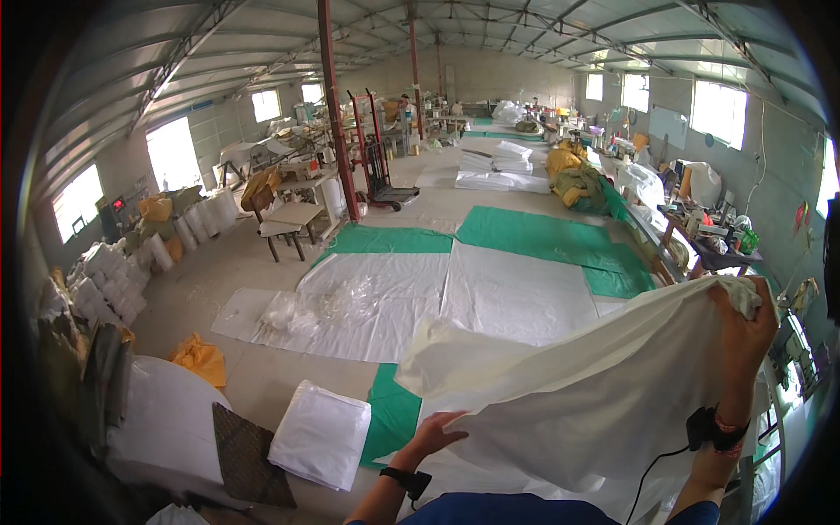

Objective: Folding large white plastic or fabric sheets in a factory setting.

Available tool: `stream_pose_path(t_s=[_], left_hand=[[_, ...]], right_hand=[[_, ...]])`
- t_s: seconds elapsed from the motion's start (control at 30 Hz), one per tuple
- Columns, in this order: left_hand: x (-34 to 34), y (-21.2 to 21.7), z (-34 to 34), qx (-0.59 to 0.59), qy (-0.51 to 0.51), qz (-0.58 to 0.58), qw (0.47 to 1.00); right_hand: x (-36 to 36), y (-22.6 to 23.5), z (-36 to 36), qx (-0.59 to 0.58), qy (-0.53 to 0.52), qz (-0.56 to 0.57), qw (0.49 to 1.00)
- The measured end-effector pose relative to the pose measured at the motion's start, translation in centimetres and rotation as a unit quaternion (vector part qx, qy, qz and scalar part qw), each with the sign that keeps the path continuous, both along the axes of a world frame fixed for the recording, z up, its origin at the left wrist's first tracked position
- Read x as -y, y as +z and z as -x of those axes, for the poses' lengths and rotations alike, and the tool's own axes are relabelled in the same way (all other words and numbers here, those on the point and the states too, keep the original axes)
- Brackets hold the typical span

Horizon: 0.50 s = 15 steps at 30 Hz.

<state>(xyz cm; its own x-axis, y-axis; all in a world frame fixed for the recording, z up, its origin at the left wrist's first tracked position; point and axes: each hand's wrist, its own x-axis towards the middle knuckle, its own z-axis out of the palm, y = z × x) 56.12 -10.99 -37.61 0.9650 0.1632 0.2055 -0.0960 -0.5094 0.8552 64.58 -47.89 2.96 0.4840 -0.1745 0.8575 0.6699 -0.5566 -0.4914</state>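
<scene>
A large white cloth sheet [577,385] billows in front of me over the floor. My right hand [745,325] is raised high at the right and grips a bunched corner of the sheet. My left hand [435,433] is lower, near the sheet's near edge, with fingers spread and touching or just under the cloth. Black bands sit on both wrists, and a cable runs from the right one.
White and green sheets [490,262] cover the floor ahead. A folded white stack [320,433] lies at lower left beside a dark mat [247,455] and a white bale [166,420]. Red posts [337,109], a hand truck, tables, piles of rolls and sewing tables line the hall.
</scene>
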Motion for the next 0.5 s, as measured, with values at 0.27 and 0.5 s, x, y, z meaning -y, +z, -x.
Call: stream_pose_path(t_s=[0.27, 0.5], left_hand=[[-6.0, -0.9, 2.6, -0.046, 0.089, 0.009, 0.995], [-5.5, 3.3, 0.5, -0.023, 0.064, 0.059, 0.996]], right_hand=[[0.7, 0.0, 1.2, -0.005, -0.008, -0.018, 1.000], [2.9, -0.1, 2.8, 0.039, -0.037, 0.005, 0.999]])
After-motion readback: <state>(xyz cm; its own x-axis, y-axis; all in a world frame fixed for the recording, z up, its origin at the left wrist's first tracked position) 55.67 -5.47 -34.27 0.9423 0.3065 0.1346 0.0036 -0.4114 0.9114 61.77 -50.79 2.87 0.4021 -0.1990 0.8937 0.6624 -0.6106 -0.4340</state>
